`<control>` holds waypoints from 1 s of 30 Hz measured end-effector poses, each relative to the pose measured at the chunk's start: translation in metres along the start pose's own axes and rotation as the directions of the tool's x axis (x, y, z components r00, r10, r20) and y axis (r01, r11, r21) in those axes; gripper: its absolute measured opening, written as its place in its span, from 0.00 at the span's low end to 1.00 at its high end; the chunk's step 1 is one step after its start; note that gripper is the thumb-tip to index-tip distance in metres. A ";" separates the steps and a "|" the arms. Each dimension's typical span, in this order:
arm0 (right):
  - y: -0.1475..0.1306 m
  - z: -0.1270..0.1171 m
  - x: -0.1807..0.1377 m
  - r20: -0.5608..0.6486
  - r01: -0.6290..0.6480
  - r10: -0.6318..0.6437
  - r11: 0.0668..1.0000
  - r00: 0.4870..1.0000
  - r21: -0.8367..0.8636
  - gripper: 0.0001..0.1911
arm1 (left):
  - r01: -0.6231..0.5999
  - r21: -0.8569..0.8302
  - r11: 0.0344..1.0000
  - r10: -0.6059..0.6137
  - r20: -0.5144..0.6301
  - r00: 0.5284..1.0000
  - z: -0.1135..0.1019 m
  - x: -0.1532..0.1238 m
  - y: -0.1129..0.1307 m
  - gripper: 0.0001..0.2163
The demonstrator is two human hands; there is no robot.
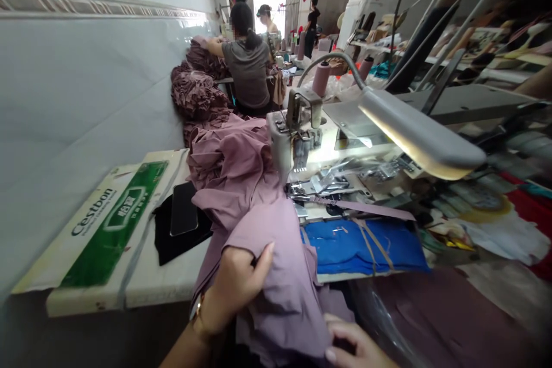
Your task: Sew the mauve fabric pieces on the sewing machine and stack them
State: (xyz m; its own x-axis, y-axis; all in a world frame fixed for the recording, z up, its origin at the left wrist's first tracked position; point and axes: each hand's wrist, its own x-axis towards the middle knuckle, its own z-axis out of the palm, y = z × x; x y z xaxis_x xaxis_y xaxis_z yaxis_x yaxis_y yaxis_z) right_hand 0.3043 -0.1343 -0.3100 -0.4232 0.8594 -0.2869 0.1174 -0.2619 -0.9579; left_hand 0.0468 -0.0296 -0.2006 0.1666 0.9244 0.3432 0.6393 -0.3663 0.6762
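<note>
A length of mauve fabric (276,224) runs over the table edge down toward my lap. My left hand (237,279), with a gold-coloured band at the wrist, grips it near the left edge, thumb on top and fingers curled underneath. Low in the picture, my right hand (351,345) pinches the cloth's lower right edge. Just beyond the fabric stands a sewing machine (297,138), its needles beside the cloth. A narrow mauve strip (366,209) lies across the machine bed, leading to the needle area.
A gooseneck lamp (422,132) overhangs the machine. A blue cloth bundle (349,247) lies in front of it. On the left are a phone (184,210) on black cloth and a Cestbon cardboard sheet (107,224). Ahead, a person (248,63) sits beside heaped brown fabric (198,92).
</note>
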 end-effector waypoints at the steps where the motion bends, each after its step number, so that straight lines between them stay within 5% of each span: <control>1: -0.004 0.002 0.005 -0.005 0.012 -0.012 1.000 1.000 -0.014 0.19 | -0.023 0.060 0.998 0.025 -0.021 0.999 0.000 0.006 -0.001 0.09; 5: -0.013 0.001 0.016 -0.079 -0.016 0.012 0.999 0.997 -0.048 0.16 | -0.024 0.148 0.989 0.037 -0.088 0.995 0.002 0.029 -0.007 0.17; 10: -0.012 -0.005 0.019 -0.140 -0.032 0.026 0.999 0.990 -0.042 0.16 | -0.015 0.049 0.999 0.019 -0.063 0.998 0.003 0.053 -0.005 0.10; 16: -0.013 -0.001 0.023 -0.172 0.017 0.014 0.984 0.985 0.177 0.15 | -0.005 0.019 1.000 0.006 -0.084 0.996 0.005 0.074 -0.004 0.12; 19: -0.013 0.002 0.025 -0.263 0.056 0.016 0.963 0.965 0.263 0.26 | 0.008 0.014 1.000 -0.007 -0.085 0.996 0.006 0.086 -0.007 0.10; 22: -0.015 0.001 0.029 -0.351 0.106 -0.028 0.973 0.936 0.203 0.30 | -0.015 -0.021 1.000 0.014 -0.043 0.999 0.007 0.102 -0.010 0.05; 26: -0.023 -0.001 0.037 -0.390 0.098 -0.072 0.994 0.918 0.047 0.20 | -0.062 -0.061 0.996 0.066 0.066 0.996 0.005 0.128 -0.016 0.24; 30: -0.037 -0.003 0.044 -0.395 0.109 -0.109 0.994 0.912 -0.023 0.15 | -0.099 -0.129 0.987 0.114 0.118 0.986 0.000 0.153 -0.024 0.26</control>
State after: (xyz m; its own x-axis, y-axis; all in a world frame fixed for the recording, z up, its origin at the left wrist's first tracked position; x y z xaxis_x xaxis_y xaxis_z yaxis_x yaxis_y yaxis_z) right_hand 0.2839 -0.0859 -0.2873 -0.0435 0.9860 -0.1609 0.0908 -0.1564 -0.9835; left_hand 0.0569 0.1210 -0.1646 0.3262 0.8825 0.3388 0.5177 -0.4666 0.7171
